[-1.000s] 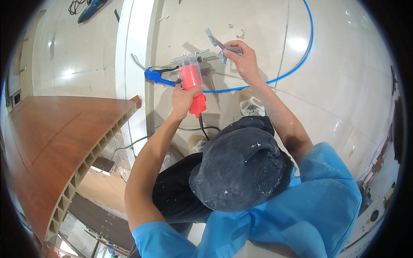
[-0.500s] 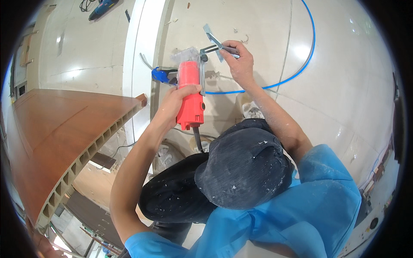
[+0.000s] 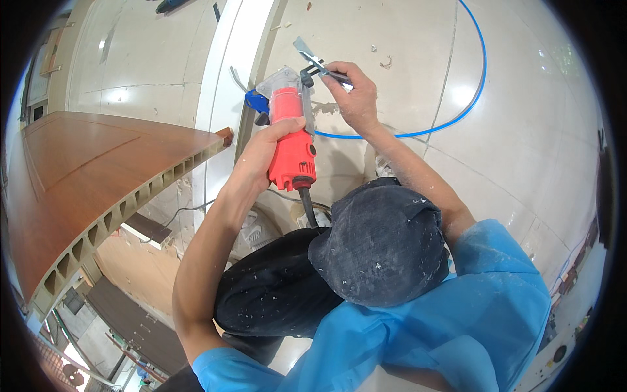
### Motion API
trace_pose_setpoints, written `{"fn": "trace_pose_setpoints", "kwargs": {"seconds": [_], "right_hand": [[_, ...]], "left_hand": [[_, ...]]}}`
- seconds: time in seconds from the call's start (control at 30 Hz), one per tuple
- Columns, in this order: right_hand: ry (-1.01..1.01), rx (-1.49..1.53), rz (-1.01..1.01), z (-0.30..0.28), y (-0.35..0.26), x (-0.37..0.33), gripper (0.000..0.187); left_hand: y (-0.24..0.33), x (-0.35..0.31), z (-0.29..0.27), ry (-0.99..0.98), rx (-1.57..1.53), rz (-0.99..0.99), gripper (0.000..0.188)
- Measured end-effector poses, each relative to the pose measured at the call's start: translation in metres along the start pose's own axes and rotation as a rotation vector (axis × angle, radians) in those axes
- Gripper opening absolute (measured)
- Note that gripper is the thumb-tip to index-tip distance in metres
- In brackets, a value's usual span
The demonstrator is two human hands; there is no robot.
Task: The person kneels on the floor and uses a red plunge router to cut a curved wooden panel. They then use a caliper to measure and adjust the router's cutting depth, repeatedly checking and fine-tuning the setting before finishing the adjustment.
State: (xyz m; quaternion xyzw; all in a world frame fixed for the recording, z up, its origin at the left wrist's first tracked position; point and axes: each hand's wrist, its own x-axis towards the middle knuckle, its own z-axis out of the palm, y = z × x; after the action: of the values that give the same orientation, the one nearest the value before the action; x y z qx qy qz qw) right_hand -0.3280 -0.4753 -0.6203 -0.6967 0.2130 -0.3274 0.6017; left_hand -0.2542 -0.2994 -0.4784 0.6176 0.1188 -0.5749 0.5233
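My left hand point(image 3: 261, 153) wraps round the red body of a trim router point(image 3: 286, 153), thumb across its front. The router's clear base point(image 3: 277, 80) points away from me, and its cord leaves the near end. My right hand point(image 3: 356, 98) pinches a metal edge guide point(image 3: 317, 60) with a slotted arm. That arm meets the right side of the clear base beside a dark knob point(image 3: 306, 79); whether it is fastened there I cannot tell. Just left of the router, a blue air blow gun point(image 3: 257, 101) with a bent nozzle is partly hidden.
A blue hose point(image 3: 484, 59) curves over the tiled floor. Left of my hands runs a long white board point(image 3: 228, 59). A brown hollow-core door panel point(image 3: 98, 157) juts in from the left. My dusty dark cap point(image 3: 382, 242) covers part of the lower middle.
The edge guide has moved left, closer to the router's base, with my right hand. The router is tilted slightly differently in my left hand. The whole view has shifted a little.
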Motion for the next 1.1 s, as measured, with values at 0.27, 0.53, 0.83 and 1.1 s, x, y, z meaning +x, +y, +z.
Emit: {"fn": "trace_pose_setpoints", "kwargs": {"seconds": [0.27,0.53,0.83,1.1], "right_hand": [[0.001,-0.062,-0.136,0.004,-0.001,-0.002,0.023],[-0.018,-0.180,-0.260,-0.001,0.001,-0.001,0.026],[-0.007,-0.167,-0.214,-0.007,0.004,-0.004,0.025],[0.009,-0.133,-0.183,-0.012,0.009,-0.004,0.021]], "left_hand": [[0.000,-0.005,0.003,-0.041,-0.007,-0.017,0.036],[-0.001,-0.004,0.005,-0.052,-0.028,-0.019,0.037],[0.001,0.001,0.011,-0.063,-0.030,-0.038,0.040],[-0.002,0.009,0.008,-0.066,-0.051,-0.059,0.039]]}}
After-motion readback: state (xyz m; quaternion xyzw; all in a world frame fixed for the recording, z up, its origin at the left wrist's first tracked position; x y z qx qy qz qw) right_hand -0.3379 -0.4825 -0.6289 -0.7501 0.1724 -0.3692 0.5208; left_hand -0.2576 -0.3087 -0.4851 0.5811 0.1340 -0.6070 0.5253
